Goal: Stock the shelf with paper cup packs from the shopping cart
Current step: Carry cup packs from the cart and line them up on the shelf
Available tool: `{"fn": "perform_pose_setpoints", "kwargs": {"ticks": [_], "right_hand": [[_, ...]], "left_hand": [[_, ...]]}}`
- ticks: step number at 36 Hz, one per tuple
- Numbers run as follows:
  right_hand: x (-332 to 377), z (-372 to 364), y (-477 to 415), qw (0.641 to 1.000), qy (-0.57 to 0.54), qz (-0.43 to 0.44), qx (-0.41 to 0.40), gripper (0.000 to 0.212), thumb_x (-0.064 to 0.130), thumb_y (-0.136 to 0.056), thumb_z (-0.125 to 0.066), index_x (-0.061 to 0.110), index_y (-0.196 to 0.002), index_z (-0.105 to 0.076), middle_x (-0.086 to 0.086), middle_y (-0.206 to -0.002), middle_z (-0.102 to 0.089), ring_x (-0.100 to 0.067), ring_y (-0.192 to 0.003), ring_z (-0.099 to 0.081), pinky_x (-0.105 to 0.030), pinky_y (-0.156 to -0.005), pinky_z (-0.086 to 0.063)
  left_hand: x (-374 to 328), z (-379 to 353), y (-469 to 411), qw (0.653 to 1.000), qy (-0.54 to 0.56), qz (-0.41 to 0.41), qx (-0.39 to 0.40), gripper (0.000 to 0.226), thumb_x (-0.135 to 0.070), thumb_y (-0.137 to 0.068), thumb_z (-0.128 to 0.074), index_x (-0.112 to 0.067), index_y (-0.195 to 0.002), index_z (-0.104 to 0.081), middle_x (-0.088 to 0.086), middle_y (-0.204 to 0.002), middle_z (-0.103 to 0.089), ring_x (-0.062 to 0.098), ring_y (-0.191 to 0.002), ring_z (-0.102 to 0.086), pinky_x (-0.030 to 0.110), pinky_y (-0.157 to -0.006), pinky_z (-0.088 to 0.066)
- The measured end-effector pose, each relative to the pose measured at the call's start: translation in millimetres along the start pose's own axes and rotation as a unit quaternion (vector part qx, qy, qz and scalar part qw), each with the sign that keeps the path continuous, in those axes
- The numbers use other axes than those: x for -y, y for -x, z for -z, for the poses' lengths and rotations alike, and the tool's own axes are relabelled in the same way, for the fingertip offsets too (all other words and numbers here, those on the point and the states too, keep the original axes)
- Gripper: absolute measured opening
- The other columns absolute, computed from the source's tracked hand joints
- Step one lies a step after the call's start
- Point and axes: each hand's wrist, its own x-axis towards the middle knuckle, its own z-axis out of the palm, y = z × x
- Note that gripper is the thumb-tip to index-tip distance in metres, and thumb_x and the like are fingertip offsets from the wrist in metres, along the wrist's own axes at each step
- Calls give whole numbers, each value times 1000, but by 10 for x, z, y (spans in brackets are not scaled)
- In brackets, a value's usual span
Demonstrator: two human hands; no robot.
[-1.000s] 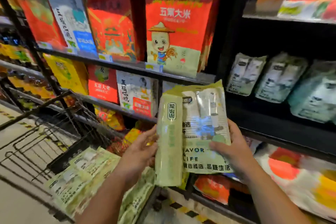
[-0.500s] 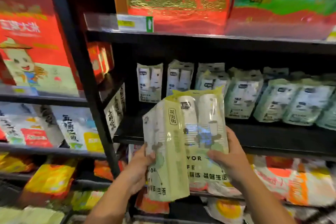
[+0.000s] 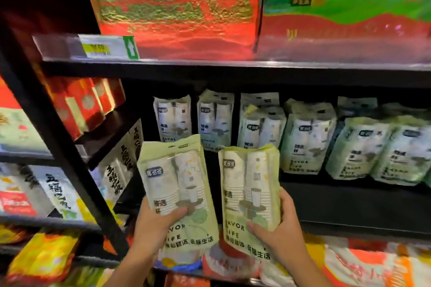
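You've pulled the left pack (image 3: pixel 172 184) and right pack (image 3: pixel 249 184) apart; half a second ago they overlapped. The dark shelf (image 3: pixel 349 205) ahead carries a row of stocked cup packs (image 3: pixel 307 137) along its back. Both held packs are upright in front of it, side by side, not touching. Your left hand (image 3: pixel 154 228) curls round its pack's lower half; your right hand (image 3: pixel 279 228) grips the other's lower edge.

Your left hand (image 3: pixel 151 228) covers the left pack's (image 3: pixel 168 182) lower corner, and your right hand (image 3: pixel 279 233) covers the right pack's (image 3: pixel 247 184) edge. Both packs hide the bottoms of the shelved packs (image 3: pixel 215 119) behind. The top edge crops the red box (image 3: pixel 177 7). Small print blurs.
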Motion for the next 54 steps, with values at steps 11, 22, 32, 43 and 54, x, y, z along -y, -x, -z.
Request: {"fn": "perform_pose_setpoints", "kwargs": {"ticks": [11,22,32,43,54], "right_hand": [[-145,-720,-825,997,69,33,5,95,32,-59,-91,57,-130,-33,21,-132,-50,8,-118,-52,-25,-96,-46],[-610,-1200,-1446,983,180,-35,-16,66,39,-67,-92,35,-117,-49,1,-117,-53,-9,-107,-57,-28,-90,-48],[-775,-1454,-1927,960,246,-121,-47,34,21,-85,-77,-2,-109,-67,-6,-88,-69,-23,-89,-68,-26,-67,-45],[-613,-1627,-2331,962,245,-89,-85,58,4,-86,-74,-2,-132,-39,-6,-120,-53,-18,-114,-53,-28,-92,-42],[-724,-1471,-2523,955,280,-89,-30,53,14,-91,-71,1,-129,-37,-11,-127,-60,-30,-118,-60,-42,-97,-50]], "left_hand": [[80,343,-1049,993,-83,-50,-68,87,-13,-52,-99,-21,-125,-52,1,-111,-73,11,-96,-72,44,-85,-59],[170,452,-2013,987,-143,-54,-48,117,-22,-61,-97,-15,-154,-26,8,-149,-45,27,-138,-42,38,-111,-37],[478,439,-2531,993,-97,-66,-11,77,7,-75,-82,-22,-130,-37,-9,-103,-65,-9,-83,-67,3,-70,-48],[524,416,-2741,996,-78,-28,-17,45,-18,-83,-82,-17,-117,-52,-6,-105,-69,5,-98,-64,29,-88,-47],[560,431,-2816,997,-76,0,-22,36,-23,-84,-80,-14,-112,-60,-6,-100,-71,5,-96,-66,20,-79,-47]]}}
